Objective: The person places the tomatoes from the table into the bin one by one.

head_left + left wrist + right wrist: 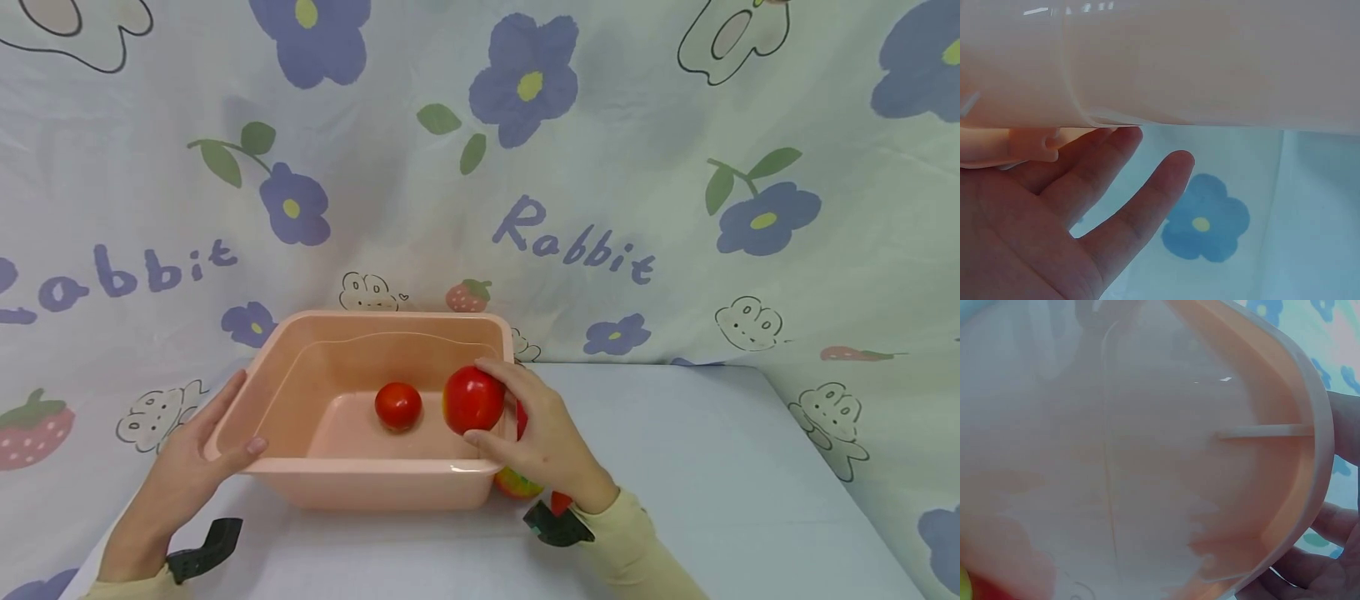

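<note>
A peach-coloured plastic basin (375, 483) stands on the white table. Inside it lies a small red tomato (398, 407). My left hand (183, 462) holds the basin's left end, thumb over the rim and fingers outside; in the left wrist view those fingers (1107, 181) reach beneath the rim. Over the right rim reaches my right hand (536, 425), its thumb and fingers round a larger red apple (474, 400) inside the basin. From the right wrist, the basin's outer wall (1147, 456) fills most of the view, with fingers beyond the rim; the held apple is hidden there.
Just right of the basin, partly hidden by it and the right hand, lies a yellow-green and red fruit (519, 484). Another red thing (522, 419) shows behind the hand. A printed cloth (420, 225) hangs behind the table (675, 467).
</note>
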`<state>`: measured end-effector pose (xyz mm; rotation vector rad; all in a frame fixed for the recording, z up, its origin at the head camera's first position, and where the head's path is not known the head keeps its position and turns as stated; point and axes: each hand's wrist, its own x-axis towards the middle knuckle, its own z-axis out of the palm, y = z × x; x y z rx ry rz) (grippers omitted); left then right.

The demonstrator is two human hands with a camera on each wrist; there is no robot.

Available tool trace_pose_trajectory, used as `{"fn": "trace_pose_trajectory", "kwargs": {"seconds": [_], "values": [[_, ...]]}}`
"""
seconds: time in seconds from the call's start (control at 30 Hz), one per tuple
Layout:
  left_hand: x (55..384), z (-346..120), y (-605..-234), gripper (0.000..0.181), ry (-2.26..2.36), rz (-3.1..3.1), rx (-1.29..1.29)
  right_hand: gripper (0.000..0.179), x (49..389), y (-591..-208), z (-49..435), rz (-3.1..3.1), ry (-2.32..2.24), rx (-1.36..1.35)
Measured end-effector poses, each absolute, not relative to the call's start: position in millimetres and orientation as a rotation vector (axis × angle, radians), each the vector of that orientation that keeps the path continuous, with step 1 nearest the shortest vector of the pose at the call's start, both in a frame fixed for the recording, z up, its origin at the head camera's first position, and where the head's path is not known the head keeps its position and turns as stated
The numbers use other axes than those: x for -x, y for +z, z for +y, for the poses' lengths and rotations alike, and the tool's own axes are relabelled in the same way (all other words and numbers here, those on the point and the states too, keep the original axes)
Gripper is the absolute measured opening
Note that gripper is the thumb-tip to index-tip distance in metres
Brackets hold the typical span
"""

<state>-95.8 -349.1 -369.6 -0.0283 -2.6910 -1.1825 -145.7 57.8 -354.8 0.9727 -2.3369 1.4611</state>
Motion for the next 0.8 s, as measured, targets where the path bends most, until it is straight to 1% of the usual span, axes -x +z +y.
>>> {"fn": "trace_pose_trajectory", "kwargs": {"seconds": [0.3,0.8], "values": [[96,-349,-370,0.086,-1.206,-2.689,0.023,0.072,145,-356,64,-2.352,1.399,-0.957],[95,-351,-371,0.086,-1.154,-2.699,0.032,0.068,143,-358,103,-2.384,1.353,-0.856]]}}
